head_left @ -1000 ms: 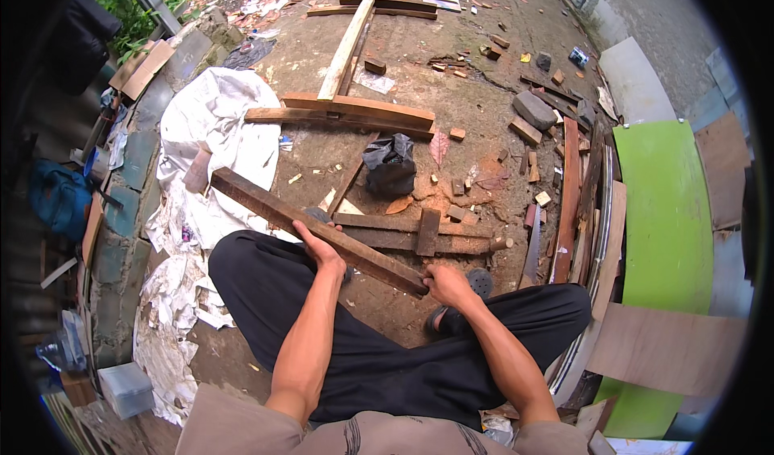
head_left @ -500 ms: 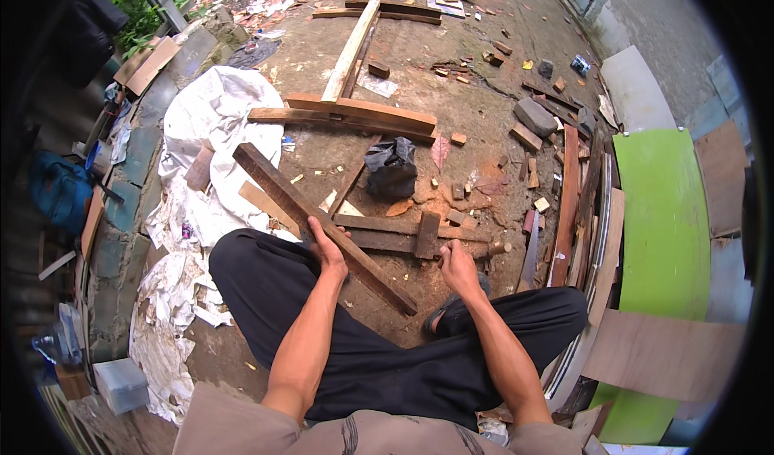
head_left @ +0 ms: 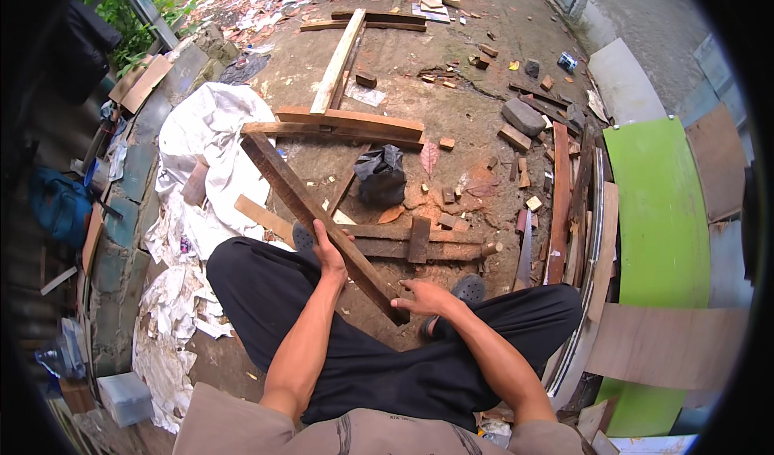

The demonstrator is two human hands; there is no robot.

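Observation:
A long dark wooden beam (head_left: 300,199) slants across in front of me, its far end to the upper left and its near end above my lap. Round its middle is my left hand (head_left: 330,253), closed on it. My right hand (head_left: 425,297) is by the beam's near end, index finger and thumb apart, fingertips at or just touching its edge. Beyond the hands, a dark wooden block (head_left: 419,240) lies across two planks (head_left: 379,232) on the ground. A black plastic bag (head_left: 381,178) stands farther off.
White sheeting (head_left: 211,145) is spread on the left. Joined timber pieces (head_left: 337,62) lie ahead. On the right are a handsaw (head_left: 524,255), a grey stone block (head_left: 523,117), scattered offcuts, stacked boards (head_left: 558,205) and a green panel (head_left: 657,213).
My right hand has moved left and nearer to me, from beside the planks to the beam's near end, its fingers opening. The beam has tilted slightly steeper in my left hand.

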